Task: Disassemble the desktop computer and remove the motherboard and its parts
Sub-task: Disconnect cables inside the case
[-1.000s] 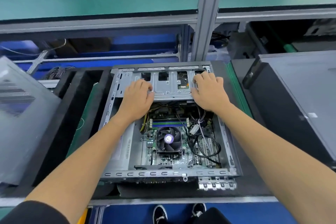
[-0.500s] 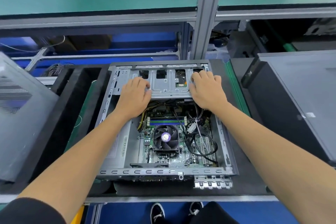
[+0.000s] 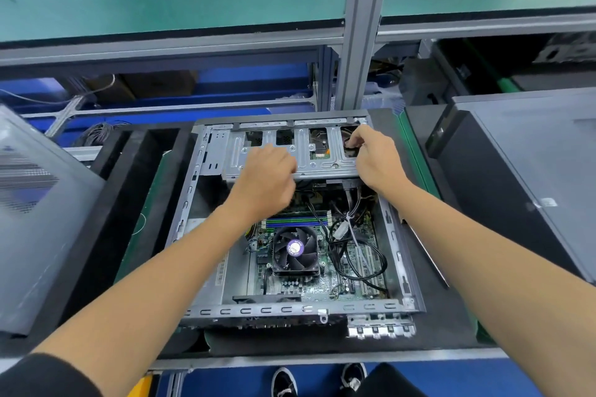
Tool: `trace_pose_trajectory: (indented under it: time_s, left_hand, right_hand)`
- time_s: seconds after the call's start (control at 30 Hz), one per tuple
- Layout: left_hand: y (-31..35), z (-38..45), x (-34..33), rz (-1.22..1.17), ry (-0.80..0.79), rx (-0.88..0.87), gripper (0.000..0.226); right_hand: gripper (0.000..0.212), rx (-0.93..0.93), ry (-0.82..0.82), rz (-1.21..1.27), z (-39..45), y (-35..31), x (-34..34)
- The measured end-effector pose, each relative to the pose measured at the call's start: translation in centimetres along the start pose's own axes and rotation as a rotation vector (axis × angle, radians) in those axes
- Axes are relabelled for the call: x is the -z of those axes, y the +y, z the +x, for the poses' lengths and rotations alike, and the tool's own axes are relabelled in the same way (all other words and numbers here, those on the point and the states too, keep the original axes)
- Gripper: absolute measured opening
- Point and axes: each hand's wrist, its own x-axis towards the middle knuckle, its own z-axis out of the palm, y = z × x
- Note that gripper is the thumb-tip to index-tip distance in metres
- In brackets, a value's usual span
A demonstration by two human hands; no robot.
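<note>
On a black mat (image 3: pixel 435 332) lies the opened computer case (image 3: pixel 206 313). The left hand (image 3: pixel 267 177) curls over the stiff, sharp-edged drive cage (image 3: pixel 303 167); the right hand (image 3: pixel 374 155) seemingly pinches something far right. Motherboard (image 3: pixel 322 287) fragile; lift by edges.

I see the open computer case (image 3: pixel 303 222) lying flat on the black tabletop (image 3: pixel 451 332), its motherboard (image 3: pixel 322 284) and CPU fan (image 3: pixel 295 248) exposed. My left hand (image 3: pixel 267 177) curls over the near edge of the metal drive cage (image 3: pixel 300 151). My right hand (image 3: pixel 374 158) pinches something dark at the cage's right cutout. A grey side panel (image 3: pixel 35 219) leans at left; another black case (image 3: pixel 522 177) sits right.
</note>
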Motion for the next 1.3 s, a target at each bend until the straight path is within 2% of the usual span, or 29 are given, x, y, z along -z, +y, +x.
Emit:
trace_pose_trajectory:
  time_s: [0.07,0.1,0.17,0.3,0.37,0.43,0.53,0.7,0.8,0.97,1.03,1.1,1.3]
  left_hand:
    - [3.1,1.1,-0.4,-0.125,-0.119,-0.110,0.011]
    - [4.4,1.4,-0.8,-0.200,-0.169,-0.077,0.015]
    - [6.5,1.6,-1.8,-0.364,-0.196,0.112,0.029]
    - [8.0,2.3,-3.4,-0.835,-0.271,0.655,0.047]
    - [8.4,2.6,-3.9,-1.033,-0.300,0.829,0.037]
    - [8.7,2.4,-4.4,-1.148,-0.286,0.909,0.027]
    - [9.4,2.1,-4.7,-1.239,-0.209,0.968,0.024]
    - [10.8,1.2,-5.3,-1.119,-0.186,0.982,0.033]
    - [10.1,1.6,-4.9,-1.141,-0.159,1.016,0.026]
    - [9.7,1.4,-4.8,-1.266,-0.207,1.143,0.005]
    - [9.8,1.0,-4.9,-1.290,-0.230,1.171,0.014]
    - [9.8,1.0,-4.5,-1.348,-0.255,1.190,0.013]
    - [11.0,1.5,-3.4,-1.474,-0.357,1.130,0.021]
  right_hand:
    - [0.038,0.006,0.003,0.015,-0.2,-0.2,0.0]
    - [0.037,0.008,0.007,0.019,-0.2,-0.2,0.0]
    - [0.034,0.017,0.015,0.014,-0.2,-0.2,0.0]
    - [0.029,0.021,0.013,-0.020,-0.2,0.0,0.0]
    - [0.028,0.018,0.009,-0.045,-0.1,0.0,0.0]
    - [0.027,0.017,0.008,-0.059,-0.1,0.0,0.0]
    - [0.027,0.025,0.001,-0.091,-0.1,0.0,-0.1]
    - [0.030,-0.008,-0.038,-0.119,0.1,-0.1,-0.1]
    - [0.029,-0.015,-0.047,-0.111,0.0,-0.2,-0.1]
    - [0.029,-0.018,-0.049,-0.142,-0.1,-0.3,0.0]
    - [0.029,0.001,-0.037,-0.149,-0.1,-0.3,0.0]
    - [0.029,0.030,-0.028,-0.158,-0.1,-0.3,-0.2]
    - [0.028,0.071,0.016,-0.175,0.2,0.2,-0.4]
